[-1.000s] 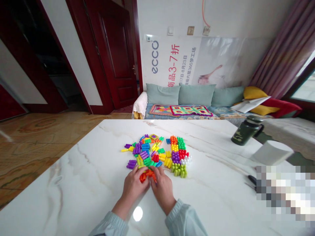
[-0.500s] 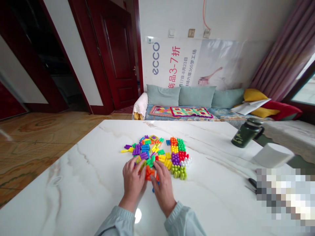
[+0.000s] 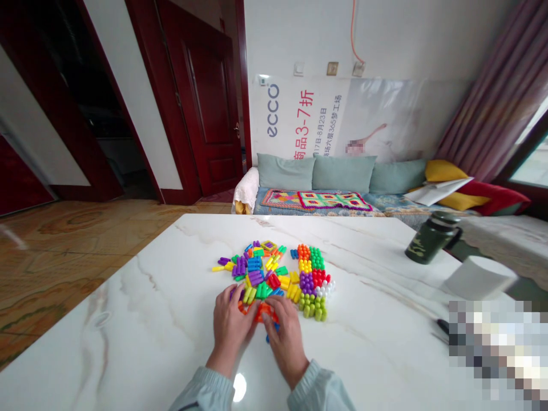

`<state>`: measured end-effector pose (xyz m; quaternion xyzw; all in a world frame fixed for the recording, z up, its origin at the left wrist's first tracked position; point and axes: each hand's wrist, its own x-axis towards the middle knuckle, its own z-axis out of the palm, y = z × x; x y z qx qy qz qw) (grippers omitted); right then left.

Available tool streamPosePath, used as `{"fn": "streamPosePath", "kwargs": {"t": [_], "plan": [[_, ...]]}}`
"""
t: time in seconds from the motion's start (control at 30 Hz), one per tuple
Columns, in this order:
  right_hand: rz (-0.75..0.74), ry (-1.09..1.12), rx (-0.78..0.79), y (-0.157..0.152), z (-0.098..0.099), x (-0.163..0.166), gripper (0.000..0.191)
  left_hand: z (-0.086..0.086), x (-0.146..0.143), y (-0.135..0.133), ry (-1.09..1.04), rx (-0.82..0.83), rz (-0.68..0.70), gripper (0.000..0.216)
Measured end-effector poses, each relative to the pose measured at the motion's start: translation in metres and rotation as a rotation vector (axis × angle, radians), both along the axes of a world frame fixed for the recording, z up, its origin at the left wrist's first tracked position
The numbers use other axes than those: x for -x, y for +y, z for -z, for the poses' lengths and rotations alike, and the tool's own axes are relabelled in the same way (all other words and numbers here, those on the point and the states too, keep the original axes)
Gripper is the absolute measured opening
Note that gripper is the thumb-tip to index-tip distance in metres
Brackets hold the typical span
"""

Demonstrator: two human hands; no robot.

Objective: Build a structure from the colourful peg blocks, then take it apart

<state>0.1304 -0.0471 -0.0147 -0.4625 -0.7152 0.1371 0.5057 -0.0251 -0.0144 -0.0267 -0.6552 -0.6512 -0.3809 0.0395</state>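
Observation:
Orange plastic building pieces (image 3: 266, 311) lie between my two hands, close to the front of a colourful pile. My left hand (image 3: 231, 321) has its fingers curled over the pile's near edge, with thumb and fingertips against the orange pieces. From the other side my right hand (image 3: 285, 331) closes on the same orange pieces, its thumb in front. A blue piece (image 3: 274, 330) pokes out under the right palm. Just beyond my fingertips are green pieces (image 3: 264, 291), lime pieces (image 3: 249, 295) and a red piece (image 3: 273, 281). My fingers partly hide the orange pieces.
Right of the pile stand upright blocks grouped by colour, among them lime ones (image 3: 313, 307), purple ones (image 3: 306, 282) and white ones (image 3: 324, 289). A dark green flask (image 3: 430, 240) and a white roll (image 3: 482, 277) stand farther right on the marble-patterned table (image 3: 141, 331).
My hands have drawn slightly together around the orange pieces. The red piece and green pieces behind them show more fully. The whole view has shifted down a little.

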Motion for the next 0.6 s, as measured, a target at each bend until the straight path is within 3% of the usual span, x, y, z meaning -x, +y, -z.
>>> {"fn": "streamPosePath", "kwargs": {"t": [0.17,0.23,0.3,0.37,0.43,0.6], "plan": [[0.069,0.113,-0.125,0.0,-0.02,-0.026,0.033,-0.01,-0.002,-0.004,-0.072,-0.119,-0.068,0.03],[0.178,0.186,-0.172,0.019,-0.039,-0.054,0.03,-0.011,-0.003,-0.004,-0.086,-0.124,-0.104,0.032],[0.323,0.175,-0.123,0.052,-0.056,-0.088,0.034,-0.009,-0.004,-0.002,-0.088,-0.112,-0.112,0.034],[0.418,0.038,0.094,0.091,-0.067,-0.12,0.047,-0.006,-0.003,0.0,-0.087,-0.1,-0.109,0.035],[0.479,-0.193,0.451,0.127,-0.069,-0.141,0.061,-0.002,-0.002,0.002,-0.088,-0.086,-0.111,0.038],[0.44,-0.353,0.676,0.17,-0.057,-0.15,0.079,0.003,-0.003,0.004,-0.078,-0.044,-0.111,0.046]]}}
